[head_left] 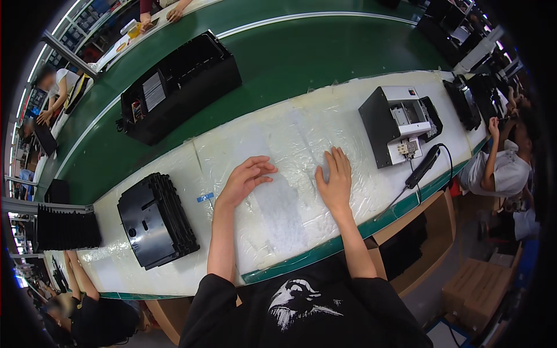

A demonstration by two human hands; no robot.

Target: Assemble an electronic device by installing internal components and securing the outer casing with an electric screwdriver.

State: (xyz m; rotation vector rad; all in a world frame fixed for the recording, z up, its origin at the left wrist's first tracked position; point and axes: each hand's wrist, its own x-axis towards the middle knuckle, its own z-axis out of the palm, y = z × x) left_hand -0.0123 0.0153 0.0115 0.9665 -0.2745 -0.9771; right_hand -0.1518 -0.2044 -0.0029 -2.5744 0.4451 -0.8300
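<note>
Both hands (246,180) (335,178) rest on plastic-covered bench (301,133), fingers loosely spread, empty

Black tee w/ white graphic print — short sleeves, bare forearms.

Co-worker's blurred head (45,75) at left

A ribbed black plastic housing (155,220) is lying at the lower left of the frame. A larger black box-shaped casing (180,87) is sitting on the green conveyor belt (301,52) at the upper left. At the right, a white and black open-sided unit (397,123) is standing, with a black handheld tool (423,166) and its cable just below it. Cardboard boxes (473,290) are sitting at the lower right.
</note>
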